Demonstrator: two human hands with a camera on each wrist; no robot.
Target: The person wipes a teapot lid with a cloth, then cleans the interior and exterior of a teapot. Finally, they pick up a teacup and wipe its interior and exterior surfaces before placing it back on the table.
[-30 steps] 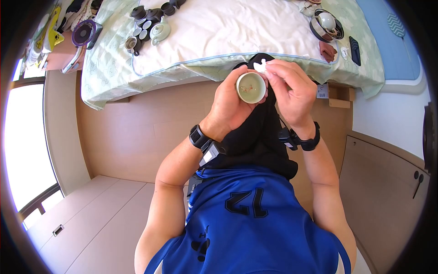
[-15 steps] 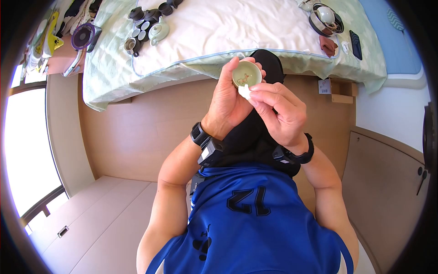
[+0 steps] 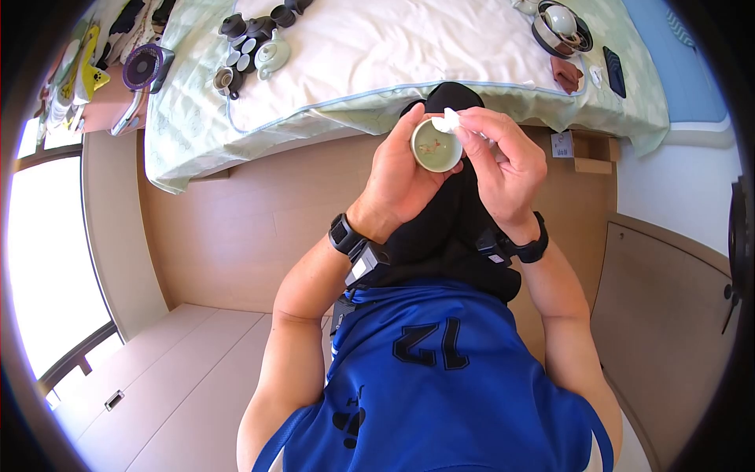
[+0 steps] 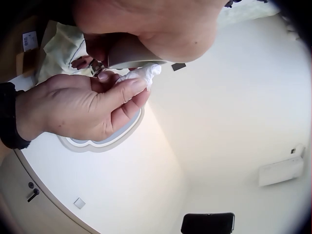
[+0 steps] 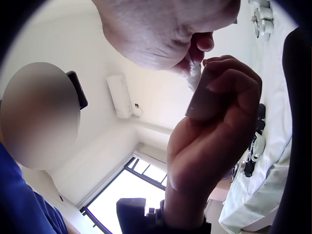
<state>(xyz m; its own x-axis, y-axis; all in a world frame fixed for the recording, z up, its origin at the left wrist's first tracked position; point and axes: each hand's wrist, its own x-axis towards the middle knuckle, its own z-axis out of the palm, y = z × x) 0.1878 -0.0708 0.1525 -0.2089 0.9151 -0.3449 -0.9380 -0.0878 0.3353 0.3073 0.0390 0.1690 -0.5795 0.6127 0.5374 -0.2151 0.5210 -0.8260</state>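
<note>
One round, pale green cup [image 3: 436,147]

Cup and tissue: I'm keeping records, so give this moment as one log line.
left hand: holds cup; right hand: pinches tissue; tissue: by cup's rim

A left hand [image 3: 391,177] blocks the left side of a pale cup [image 3: 437,149], while a right hand [image 3: 510,165] and white wad [image 3: 446,121] crowd its far rim; room to pass opens on the cup's near side, between both hands, above black trousers [image 3: 436,224]
</note>
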